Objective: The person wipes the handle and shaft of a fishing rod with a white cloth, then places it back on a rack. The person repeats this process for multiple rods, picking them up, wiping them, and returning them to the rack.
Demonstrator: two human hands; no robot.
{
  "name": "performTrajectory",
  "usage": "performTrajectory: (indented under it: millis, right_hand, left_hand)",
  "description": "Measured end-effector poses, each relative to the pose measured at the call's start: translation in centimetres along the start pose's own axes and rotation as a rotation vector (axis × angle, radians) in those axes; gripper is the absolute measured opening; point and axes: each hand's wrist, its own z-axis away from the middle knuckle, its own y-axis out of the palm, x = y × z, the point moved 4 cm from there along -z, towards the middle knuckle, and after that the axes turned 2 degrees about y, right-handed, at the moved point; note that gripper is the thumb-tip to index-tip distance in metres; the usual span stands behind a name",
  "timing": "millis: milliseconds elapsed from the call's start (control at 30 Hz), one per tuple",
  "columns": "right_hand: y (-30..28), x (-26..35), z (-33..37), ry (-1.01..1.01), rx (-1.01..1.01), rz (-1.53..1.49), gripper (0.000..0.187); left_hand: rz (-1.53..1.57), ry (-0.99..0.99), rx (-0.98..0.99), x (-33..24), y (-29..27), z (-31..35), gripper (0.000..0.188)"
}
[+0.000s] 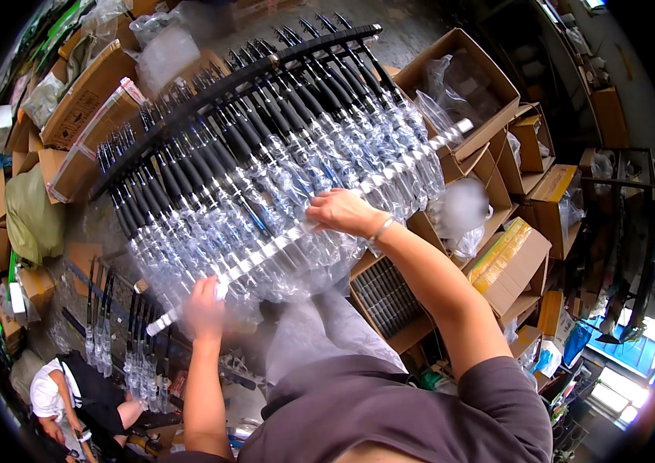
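Observation:
A dense row of black-handled fishing rods (238, 145) leans in a rack, its long dark rail (246, 73) crossing their upper part. Clear plastic sleeves (188, 251) cover their lower ends. Across the sleeves runs a bar wrapped in white and silver (265, 251). My right hand (343, 212) is at the middle of this bar, fingers curled and closed on the clear plastic. My left hand (208, 309), smeared by motion, is beside the bar near its lower left end. What its fingers do is too blurred to tell.
Open cardboard boxes (458, 77) crowd the right side; one (389, 297) holds grey rolls or tubes. More cartons (84, 100) and a pale green sack (32, 212) stand at left. Further sleeved rods (142, 363) are at lower left, near another person (65, 393) bent over.

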Motion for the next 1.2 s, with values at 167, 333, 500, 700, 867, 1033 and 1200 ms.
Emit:
performTrajectory:
  millis: [167,333,500,700,867,1033,1200]
  right_hand:
    - [1.4,-1.2,-3.0,0.019,-0.038,0.031,0.025]
    - [2.0,-2.1,-5.0,0.078,-0.053,0.002,0.026]
    - [3.9,-2.9,-6.4,0.104,-0.065,-0.015,0.027]
    - [4.3,-2.4,-6.6,0.119,-0.151,-0.166,0.033]
    - [2.9,-1.0,-6.8,0.125,-0.158,-0.010,0.034]
    - [2.2,-1.0,-6.7,0.116,-0.170,-0.058,0.032]
    - [1.9,-0.8,-7.8,0.135,-0.195,-0.038,0.033]
  left_hand:
    - [-0.008,-0.087,-0.028,0.7,1.2,-0.2,0.040]
    - [-0.044,-0.111,0.003,2.0,1.1,-2.4,0.038]
    - [0.004,-0.086,0.013,4.6,3.5,-3.5,0.038]
    - [-0.025,-0.087,-0.098,5.6,4.6,-3.2,0.020]
    - [0.012,-0.165,-0.136,5.5,4.8,-3.1,0.021]
    - [-0.029,-0.127,-0.148,5.2,3.3,-3.9,0.019]
    - [-0.052,-0.160,-0.148,6.8,3.3,-6.0,0.019]
